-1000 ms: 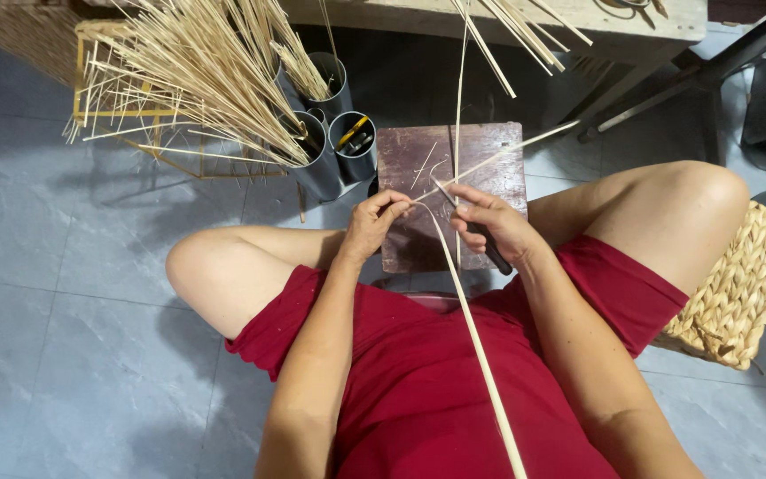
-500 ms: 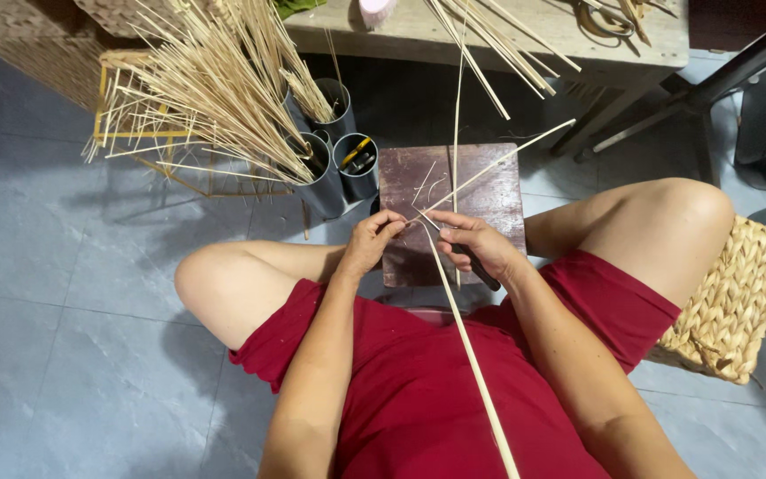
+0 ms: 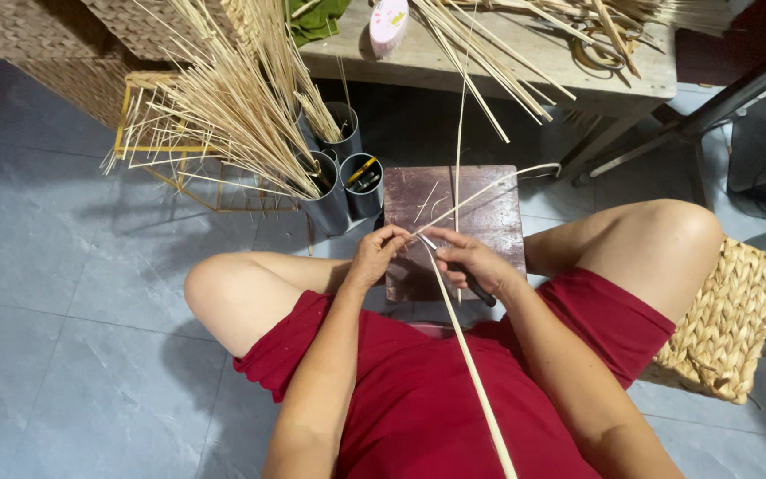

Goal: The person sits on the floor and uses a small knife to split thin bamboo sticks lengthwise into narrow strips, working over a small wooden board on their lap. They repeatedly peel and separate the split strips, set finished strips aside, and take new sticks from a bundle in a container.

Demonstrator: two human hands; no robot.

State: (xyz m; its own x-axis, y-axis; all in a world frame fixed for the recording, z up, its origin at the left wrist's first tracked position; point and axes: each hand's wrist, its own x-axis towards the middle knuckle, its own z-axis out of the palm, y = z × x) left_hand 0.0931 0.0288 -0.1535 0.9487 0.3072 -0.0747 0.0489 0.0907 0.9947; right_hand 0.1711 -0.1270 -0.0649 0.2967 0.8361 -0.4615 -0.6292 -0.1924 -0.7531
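Note:
I sit on the floor in red clothes, both hands together over a dark wooden block (image 3: 489, 208). My left hand (image 3: 378, 253) pinches a long pale cane strip (image 3: 467, 359) that runs back over my lap and past my chest. My right hand (image 3: 470, 260) grips a dark-handled knife (image 3: 473, 286) whose blade meets the strip at my left fingertips. Thin split strands (image 3: 488, 189) rise from that spot, one straight up toward the table, one curving right.
Grey tubes (image 3: 340, 191) hold bundles of pale sticks (image 3: 223, 106) at the upper left, beside a yellow wire frame (image 3: 148, 151). A wooden table (image 3: 525, 66) with more cane stands ahead. A woven stool (image 3: 727, 324) sits at my right knee. Woven baskets (image 3: 37, 35) stand far left.
My hands have stayed joined at the block while the view shifted slightly. The long strip has slid a little, and the split strands have lengthened upward.

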